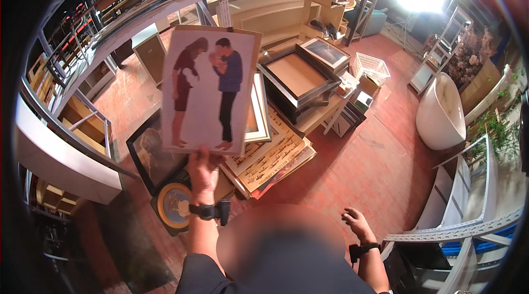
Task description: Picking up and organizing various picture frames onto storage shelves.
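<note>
My left hand (203, 172) grips the lower edge of an upright picture panel (206, 104) printed with two standing adults and a baby. Behind that panel, a stack of posters and boards (272, 162) lies beside a white-matted frame (264, 116). To its left are a dark-framed picture (151, 157) and a square panel with a round gold frame (163, 207). Deep black frames (295, 75) are piled on a wooden table, near a smaller framed picture (324, 52). My right hand (357, 221) hangs low at the right over the red floor, holding nothing, its fingers apart.
A white plastic basket (372, 67) stands beyond the table, and frames (345, 118) lean below it. At the right are a white tub-shaped piece (440, 112), a ladder (442, 50) and metal racking (458, 232). Long shelving (136, 13) curves along the left and back.
</note>
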Tool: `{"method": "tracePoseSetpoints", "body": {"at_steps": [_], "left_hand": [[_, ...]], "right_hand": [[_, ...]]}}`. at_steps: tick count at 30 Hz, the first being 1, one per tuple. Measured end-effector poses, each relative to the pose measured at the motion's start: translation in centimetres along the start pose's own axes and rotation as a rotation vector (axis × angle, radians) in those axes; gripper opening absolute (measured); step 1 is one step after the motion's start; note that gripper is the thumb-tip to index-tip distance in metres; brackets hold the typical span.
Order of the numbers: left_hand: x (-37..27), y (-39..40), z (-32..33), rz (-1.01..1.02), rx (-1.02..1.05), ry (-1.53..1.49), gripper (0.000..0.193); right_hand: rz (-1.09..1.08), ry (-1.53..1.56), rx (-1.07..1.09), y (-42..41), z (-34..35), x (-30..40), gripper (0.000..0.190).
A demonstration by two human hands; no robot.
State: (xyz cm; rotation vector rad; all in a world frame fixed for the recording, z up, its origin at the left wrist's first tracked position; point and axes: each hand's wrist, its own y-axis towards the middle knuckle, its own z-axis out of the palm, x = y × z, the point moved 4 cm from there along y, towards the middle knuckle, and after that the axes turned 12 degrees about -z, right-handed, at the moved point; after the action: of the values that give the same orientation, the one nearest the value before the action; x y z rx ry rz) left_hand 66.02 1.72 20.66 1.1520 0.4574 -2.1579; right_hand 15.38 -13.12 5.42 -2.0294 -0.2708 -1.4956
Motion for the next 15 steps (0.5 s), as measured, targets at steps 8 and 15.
{"method": "tracePoseSetpoints", "body": {"at_steps": [8, 15], "left_hand": [[6.6, 1.8, 1.8, -0.194, -0.21, -0.182, 0.031], [7.0, 2.0, 0.9, -0.298, -0.191, 0.088, 0.034]], "right_hand": [[-0.12, -0.197, 0.128, 1.9, 5.0, 4.7, 0.04], [0.069, -0.295, 0.199, -1.0, 4.6, -1.8, 0.04]]}}
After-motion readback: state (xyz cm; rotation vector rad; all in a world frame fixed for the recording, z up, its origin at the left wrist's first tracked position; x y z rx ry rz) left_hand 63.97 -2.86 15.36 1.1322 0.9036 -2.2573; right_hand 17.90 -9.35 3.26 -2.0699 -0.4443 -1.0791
